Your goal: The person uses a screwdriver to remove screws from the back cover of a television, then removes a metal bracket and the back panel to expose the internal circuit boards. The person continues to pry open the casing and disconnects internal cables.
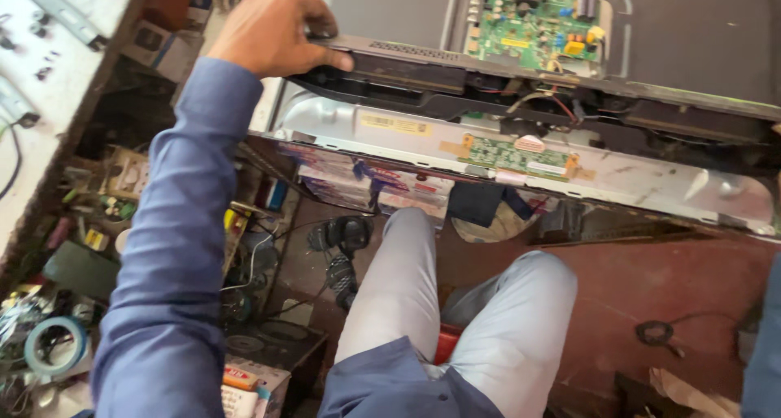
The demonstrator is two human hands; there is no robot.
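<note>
1. Nearest the camera, at six o'clock, the person's knees in light grey trousers (455, 304) fill the lower middle of the view, with a bit of red seat (445, 342) showing between them.
2. At seven to eight o'clock, low on the left, lies a cluttered shelf with a roll of blue tape (54, 344), small parts and tangled wires.
3. At five o'clock, a small coil of black wire (654, 332) lies on the dark red floor (651, 280).
4. At about four o'clock, only a strip of blue sleeve (765, 345) shows at the right edge; the right hand is out of view, so its grip cannot be told.
5. From seven o'clock up to eleven o'clock, the left arm in a blue sleeve reaches away from the body.
6. At eleven o'clock, the left hand (272, 32) is closed over the near left corner of the opened flat-screen television (390, 68), fingers curled on top and thumb pressed along the black edge.
7. The television lies face down across twelve to three o'clock, its silver metal panel (651, 182) toward the knees, bearing a narrow green strip board (512, 154).
8. Farthest, at one o'clock, a green main circuit board (533, 28) sits on the dark back panel, with loose wires below it.
</note>
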